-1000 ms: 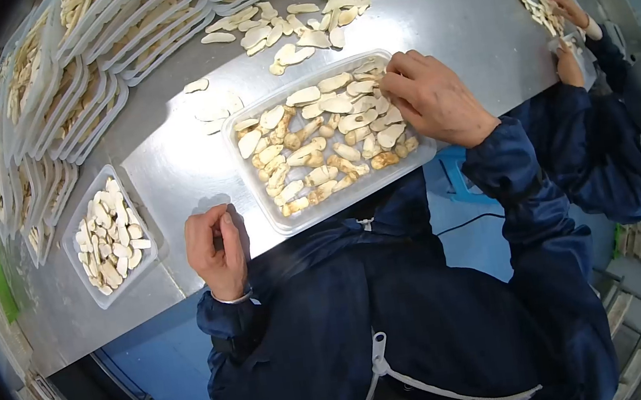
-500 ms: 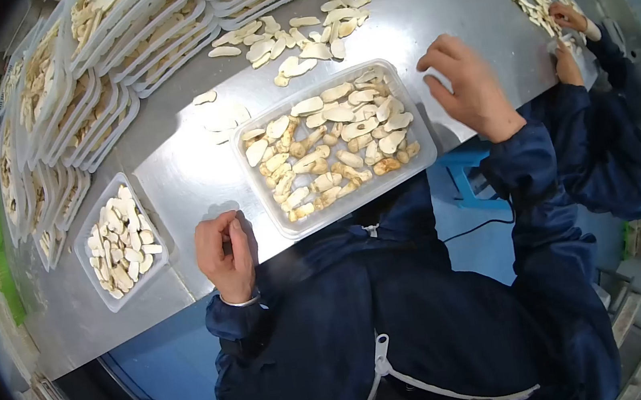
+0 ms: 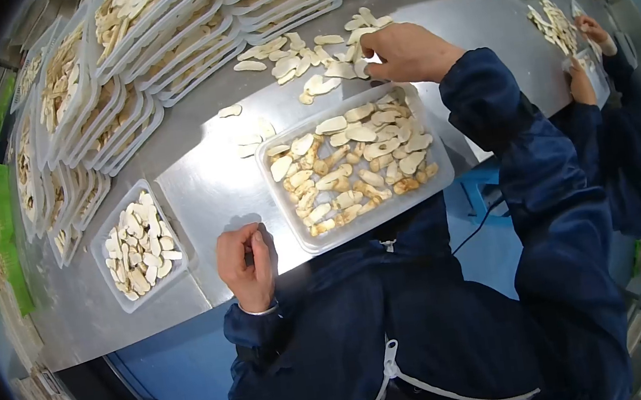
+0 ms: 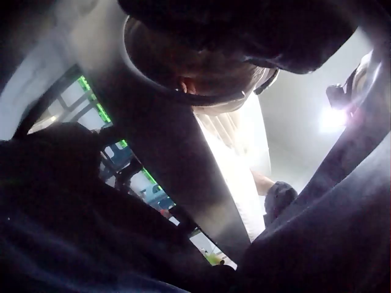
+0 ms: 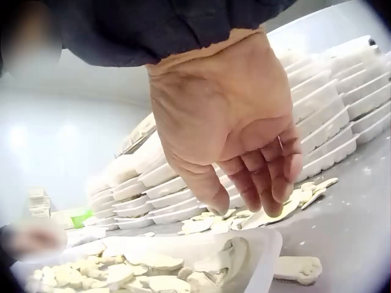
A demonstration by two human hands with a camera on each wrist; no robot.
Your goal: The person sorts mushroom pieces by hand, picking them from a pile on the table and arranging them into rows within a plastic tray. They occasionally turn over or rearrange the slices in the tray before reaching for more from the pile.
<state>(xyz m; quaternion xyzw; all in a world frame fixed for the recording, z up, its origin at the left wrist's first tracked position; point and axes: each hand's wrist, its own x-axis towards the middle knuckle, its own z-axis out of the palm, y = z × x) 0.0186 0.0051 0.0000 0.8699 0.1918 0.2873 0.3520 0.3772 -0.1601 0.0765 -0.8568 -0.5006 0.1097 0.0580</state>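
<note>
A clear plastic tray (image 3: 312, 243) with pale and brownish mushroom slices (image 3: 349, 200) lies in front of the person on the metal table. Beyond its far right corner, my right hand (image 3: 416, 55) reaches over a loose pile of mushroom slices (image 3: 302, 58). In the right wrist view, the fingers (image 5: 247, 177) of that hand bend loosely downward, thumb apart, with the fingertips right at a pale slice (image 5: 269, 218). My left hand (image 3: 247, 270) rests at the table's near edge, left of the tray, fingers loosely curled and holding nothing; the left wrist view is mostly dark sleeve.
A smaller tray (image 3: 130, 304) of white slices stands at the left. Stacked filled trays (image 3: 197, 62) line the table's far side. A few loose slices (image 3: 251, 136) lie behind the big tray. Another person's hands (image 3: 582, 80) work at the far right.
My right hand has left the tray's right end, swung out to the right, then moved forward to the loose slices. The left hand keeps its place by the table edge. The head view has shifted slightly.
</note>
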